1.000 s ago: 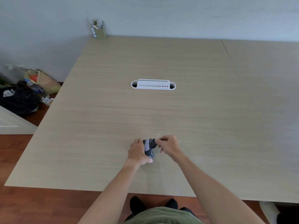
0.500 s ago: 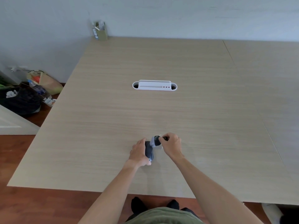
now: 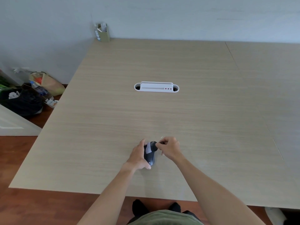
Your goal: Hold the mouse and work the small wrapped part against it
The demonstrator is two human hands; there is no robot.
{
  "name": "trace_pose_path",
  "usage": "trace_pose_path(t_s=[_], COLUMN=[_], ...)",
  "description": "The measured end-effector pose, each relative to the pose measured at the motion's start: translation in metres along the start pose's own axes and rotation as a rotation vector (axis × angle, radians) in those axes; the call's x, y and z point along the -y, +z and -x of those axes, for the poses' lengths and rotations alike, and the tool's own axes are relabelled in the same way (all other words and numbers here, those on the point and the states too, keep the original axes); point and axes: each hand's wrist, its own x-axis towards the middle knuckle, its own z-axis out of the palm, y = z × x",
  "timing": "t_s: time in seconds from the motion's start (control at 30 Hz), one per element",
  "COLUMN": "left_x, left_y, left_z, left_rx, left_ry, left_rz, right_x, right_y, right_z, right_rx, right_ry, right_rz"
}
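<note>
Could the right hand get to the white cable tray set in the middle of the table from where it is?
Probably yes. The right hand is pinching the top of the dark device that the left hand grips, and the bare table between it and the white cable tray holds nothing in the way, though it looks a long stretch.

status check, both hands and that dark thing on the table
Left hand grips dark device from its side. Right hand pinches its far end. Device on table, nothing in the way.

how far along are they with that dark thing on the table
Midway, it seems. The left hand grips the dark object on the table; the right hand pinches its far end, beside a pale patch. Nothing lies detached nearby, so whatever is being worked there looks unfinished.
</note>
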Motion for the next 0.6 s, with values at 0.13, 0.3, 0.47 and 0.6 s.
trace_pose_path(t_s=[0.13, 0.3, 0.47, 0.6], left_x=[-0.001, -0.001, 0.0, 0.001], left_y=[0.0, -0.002, 0.0, 0.0], left_z=[0.0, 0.0, 0.001, 0.001], left_rx=[0.009, 0.007, 0.007, 0.002], left_ry=[0.017, 0.005, 0.007, -0.015], left_rz=[-0.007, -0.02, -0.024, -0.009], right_x=[0.0, 0.007, 0.007, 0.018], right_y=[0.001, 0.001, 0.006, 0.008], right_z=[-0.002, -0.001, -0.001, 0.0], right_rx=[-0.21, 0.114, -0.17, 0.048], right_ry=[-0.073, -0.044, -0.088, -0.013], right_rz=[0.144, 0.076, 0.199, 0.013])
